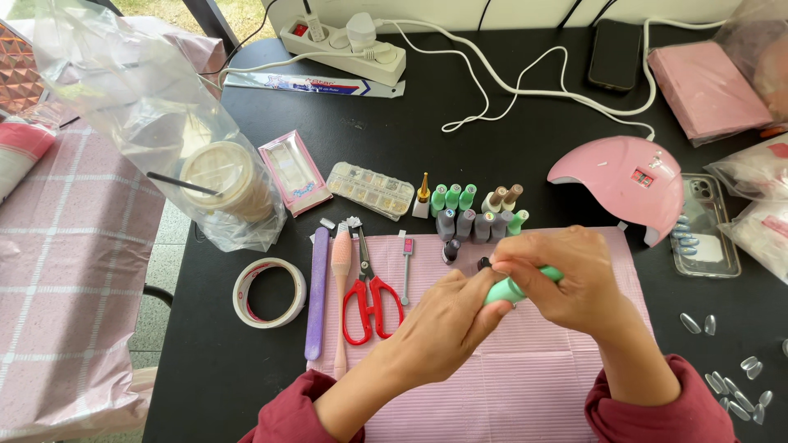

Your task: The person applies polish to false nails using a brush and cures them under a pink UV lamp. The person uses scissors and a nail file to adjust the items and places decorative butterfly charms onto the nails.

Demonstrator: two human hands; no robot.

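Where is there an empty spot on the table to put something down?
The near part of the pink mat, below the left hand and right hand holding the green bottle, is bare. So is the black table between the white cable and the bottle row. It is crowded by the red scissors and the loose nail tips.

There is one view, from a camera worn on the person's head, looking steeply down and forward over a black table (509, 107). It sits close: the forearms enter from the near edge and both hands meet around the middle of the picture over a pink mat (509, 385). The far edge of the table with a white power strip (341, 41) reaches the top of the picture. On the left the view takes in a pink checked cloth (74, 279); on the right it cuts off clear bags (759, 201).
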